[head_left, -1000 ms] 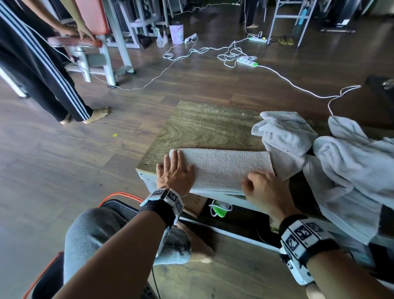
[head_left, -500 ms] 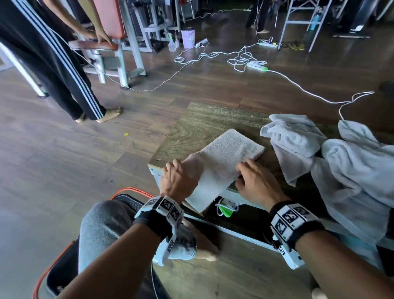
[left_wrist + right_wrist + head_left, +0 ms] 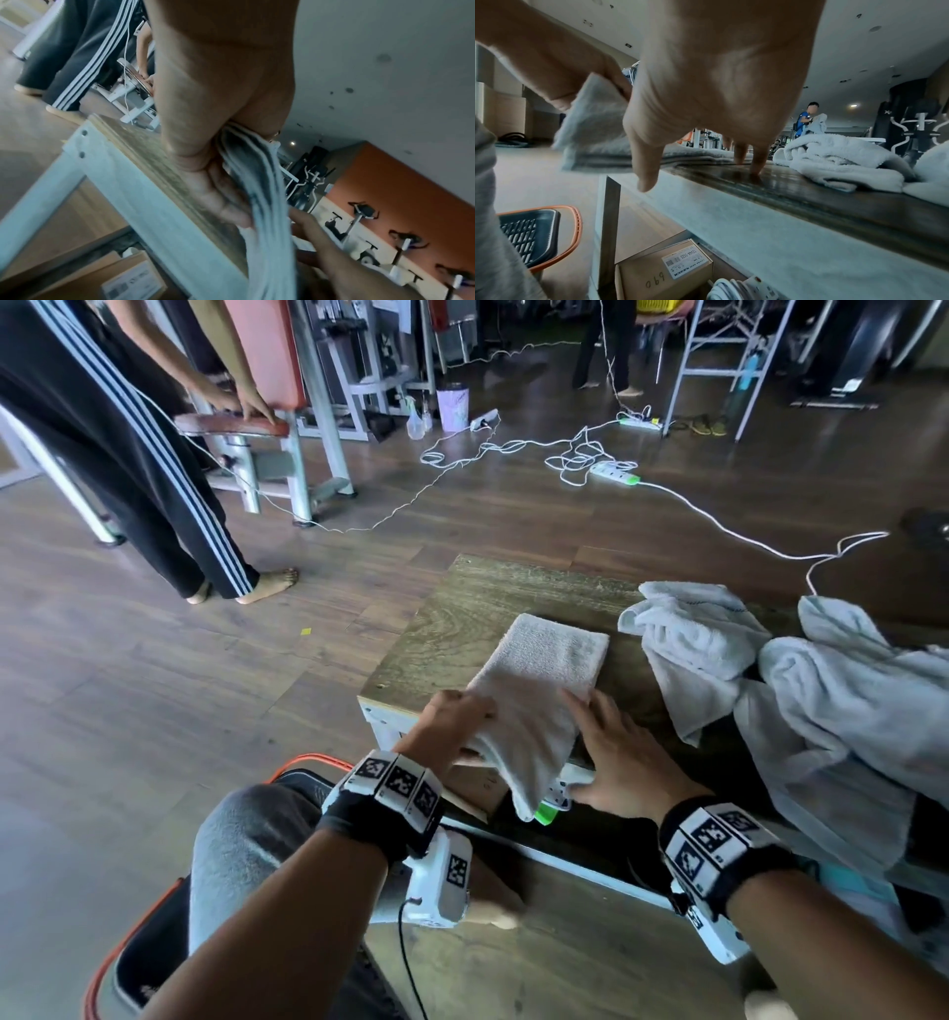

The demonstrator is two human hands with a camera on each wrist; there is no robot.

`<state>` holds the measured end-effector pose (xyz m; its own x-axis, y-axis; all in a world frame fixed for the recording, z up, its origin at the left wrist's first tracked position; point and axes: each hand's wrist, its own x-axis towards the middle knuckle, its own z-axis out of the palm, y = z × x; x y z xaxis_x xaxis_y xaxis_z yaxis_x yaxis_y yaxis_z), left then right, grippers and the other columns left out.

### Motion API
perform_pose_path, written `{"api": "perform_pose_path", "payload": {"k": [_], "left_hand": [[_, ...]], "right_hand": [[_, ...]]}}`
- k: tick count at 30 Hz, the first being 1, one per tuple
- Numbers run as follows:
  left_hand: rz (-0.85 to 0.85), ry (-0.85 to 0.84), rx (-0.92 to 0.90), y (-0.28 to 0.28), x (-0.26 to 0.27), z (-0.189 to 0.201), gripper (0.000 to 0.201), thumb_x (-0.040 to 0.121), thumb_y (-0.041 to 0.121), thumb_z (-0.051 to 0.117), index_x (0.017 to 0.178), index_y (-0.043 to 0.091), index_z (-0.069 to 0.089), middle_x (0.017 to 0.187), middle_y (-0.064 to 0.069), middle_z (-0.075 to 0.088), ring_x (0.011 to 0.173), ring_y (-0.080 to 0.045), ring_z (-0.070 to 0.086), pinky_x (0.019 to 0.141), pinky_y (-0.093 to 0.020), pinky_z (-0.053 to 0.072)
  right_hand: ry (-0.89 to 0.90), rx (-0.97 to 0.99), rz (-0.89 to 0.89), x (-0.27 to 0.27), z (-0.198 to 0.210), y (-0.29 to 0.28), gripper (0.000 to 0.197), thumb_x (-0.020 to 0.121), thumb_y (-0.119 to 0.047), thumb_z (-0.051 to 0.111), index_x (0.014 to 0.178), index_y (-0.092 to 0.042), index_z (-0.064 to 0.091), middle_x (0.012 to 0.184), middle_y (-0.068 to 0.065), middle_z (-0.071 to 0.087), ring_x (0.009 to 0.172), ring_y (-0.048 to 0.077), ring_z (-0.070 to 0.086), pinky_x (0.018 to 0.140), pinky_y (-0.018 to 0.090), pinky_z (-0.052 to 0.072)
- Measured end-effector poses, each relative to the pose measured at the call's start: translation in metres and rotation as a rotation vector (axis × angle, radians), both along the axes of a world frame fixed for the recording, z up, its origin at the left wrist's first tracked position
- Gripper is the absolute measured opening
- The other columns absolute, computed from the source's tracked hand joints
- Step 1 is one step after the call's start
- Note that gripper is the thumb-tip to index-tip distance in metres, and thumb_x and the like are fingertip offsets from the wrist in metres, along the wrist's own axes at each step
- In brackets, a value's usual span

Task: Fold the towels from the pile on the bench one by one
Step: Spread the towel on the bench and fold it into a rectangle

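- I see the folded towel (image 3: 539,690) lying on the counter (image 3: 477,603), near its left front corner, its long axis running from the near edge away and slightly to the right
- Its far end lies flat on the wood; its near end juts past the front edge and droops, with one corner hanging down
- My left hand (image 3: 447,731) grips the near left edge of the towel; the left wrist view shows the stacked layers (image 3: 257,182) pinched between thumb and fingers
- My right hand (image 3: 616,757) is spread and relaxed on the towel's right side; the right wrist view shows its fingertips (image 3: 754,162) touching the bare wood just beside the towel, with the thumb hanging loose over the front edge, holding nothing
- The pile (image 3: 821,690) of unfolded towels sits on the right part of the counter, apart from the folded one, crumpled and spilling over the near edge
- Under the counter I can see a cardboard box (image 3: 664,270) with a printed label
- A chair (image 3: 539,233) with an orange rim stands by my left knee
- On the floor beyond, white cables (image 3: 565,454) trail to a power strip (image 3: 616,472)
- A person in striped dark trousers (image 3: 128,454) stands barefoot at far left, hands on a red padded gym bench (image 3: 231,426)
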<state>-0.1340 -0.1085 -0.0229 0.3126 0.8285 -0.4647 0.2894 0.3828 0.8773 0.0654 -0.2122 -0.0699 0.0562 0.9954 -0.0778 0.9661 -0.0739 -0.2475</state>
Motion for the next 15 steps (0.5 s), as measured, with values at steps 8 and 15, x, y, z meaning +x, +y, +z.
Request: {"api": "perform_pose_path", "payload": {"k": [8,15], "left_hand": [[0.012,-0.352,-0.133,-0.008,0.025,0.030,0.038,0.091,0.007,0.045,0.116,-0.020,0.054,0.102,-0.034,0.068,0.079,-0.039,0.071,0.061,-0.039,0.059],[-0.087,-0.026,0.244,0.009,0.005,-0.010,0.039,0.090,0.000,0.052,0.128,0.007,0.052,0.120,-0.023,0.061,0.087,-0.029,0.058,0.073,-0.039,0.051]], "right_hand": [[0.526,0.444,-0.011,-0.010,0.003,-0.011,0.045,0.092,-0.025,0.068,0.127,-0.031,0.042,0.118,-0.011,0.062,0.096,0.013,0.069,0.081,0.029,0.055],[0.754,0.349,-0.222,0.010,0.015,-0.019,0.043,0.091,-0.058,0.048,0.118,-0.029,0.063,0.104,-0.009,0.073,0.100,0.009,0.068,0.092,0.040,0.054]]}}
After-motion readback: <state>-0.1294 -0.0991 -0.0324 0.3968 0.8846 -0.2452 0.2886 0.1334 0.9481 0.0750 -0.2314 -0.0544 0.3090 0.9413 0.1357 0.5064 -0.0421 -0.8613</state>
